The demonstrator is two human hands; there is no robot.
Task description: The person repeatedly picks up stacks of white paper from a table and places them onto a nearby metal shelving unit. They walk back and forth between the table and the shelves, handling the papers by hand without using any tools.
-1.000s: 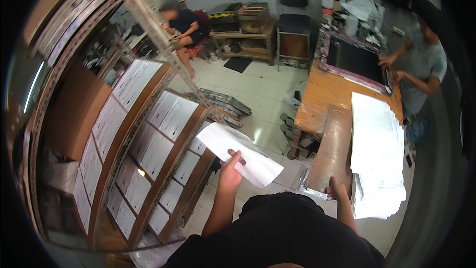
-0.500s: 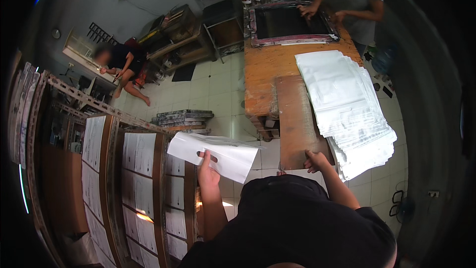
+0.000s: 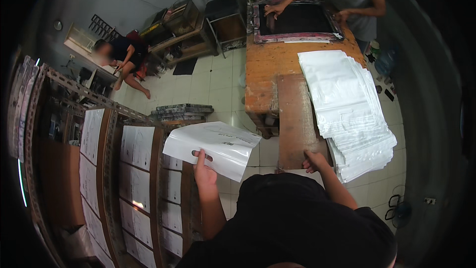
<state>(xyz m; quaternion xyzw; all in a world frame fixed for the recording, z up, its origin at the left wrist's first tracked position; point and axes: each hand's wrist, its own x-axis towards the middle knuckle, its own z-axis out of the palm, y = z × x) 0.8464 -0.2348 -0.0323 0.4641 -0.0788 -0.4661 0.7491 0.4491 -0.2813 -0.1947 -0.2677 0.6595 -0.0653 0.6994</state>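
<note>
A white plastic bag (image 3: 223,144) with a cut-out handle hole and dark print hangs from my left hand (image 3: 205,174). A digit of that hand shows at the hole, and the bag is held out flat, slightly bowed. My right hand (image 3: 317,162) is closed on the near right corner of a long brown board (image 3: 296,114); its fingertips are partly hidden. The board juts toward me from the wooden table (image 3: 267,59). Just right of the board lies a fanned stack of white plastic bags (image 3: 342,94), with its near end close to my right forearm.
Rack shelves (image 3: 111,168) hold white printed sheets on brown boards, close on my left. Across the table, a co-worker (image 3: 352,0) leans over a dark printing screen (image 3: 297,20). Stacked frames (image 3: 181,111) stand beyond the rack. Another person (image 3: 124,57) sits at the far left.
My left hand has turned the bag, so its printed face shows more. My right hand stays at the board. The co-worker's hand has moved left across the screen.
</note>
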